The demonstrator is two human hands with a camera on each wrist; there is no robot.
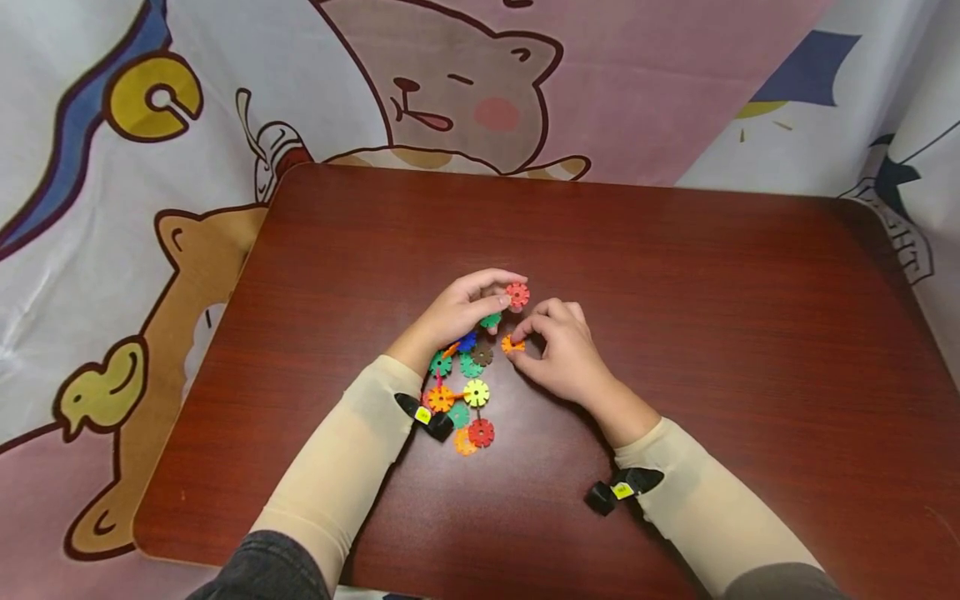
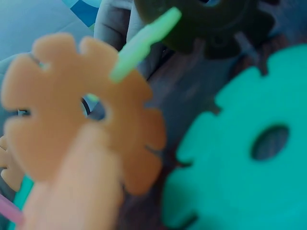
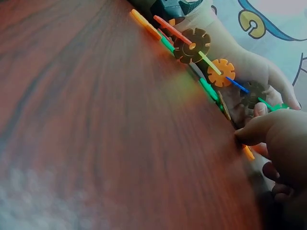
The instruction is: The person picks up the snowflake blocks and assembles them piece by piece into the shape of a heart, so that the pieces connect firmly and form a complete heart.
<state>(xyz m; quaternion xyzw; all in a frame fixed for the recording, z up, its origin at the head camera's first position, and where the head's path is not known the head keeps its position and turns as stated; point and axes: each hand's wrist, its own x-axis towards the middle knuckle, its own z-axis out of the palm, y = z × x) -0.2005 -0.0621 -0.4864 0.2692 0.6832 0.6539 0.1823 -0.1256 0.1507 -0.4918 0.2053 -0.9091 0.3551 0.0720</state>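
Notched plastic discs, several joined through their slots, lie near the middle of the table. Between thumb and fingers my left hand (image 1: pixel 463 310) holds a red disc (image 1: pixel 517 294), with a green disc (image 1: pixel 491 320) just under the thumb. My right hand (image 1: pixel 561 348) pinches an orange disc (image 1: pixel 512 343) at its edge, a little below the red one. Beneath the left wrist runs the linked group, with a yellow disc (image 1: pixel 476 392) and a dark red disc (image 1: pixel 481 432). In the left wrist view a blurred orange disc (image 2: pixel 43 96) and a green disc (image 2: pixel 220 153) loom close.
The brown wooden table (image 1: pixel 712 333) extends on both sides of the hands. Behind it and to the left hangs a printed cartoon cloth (image 1: pixel 637 83). Each forearm wears a pale sleeve and a small black wrist camera (image 1: pixel 602 498).
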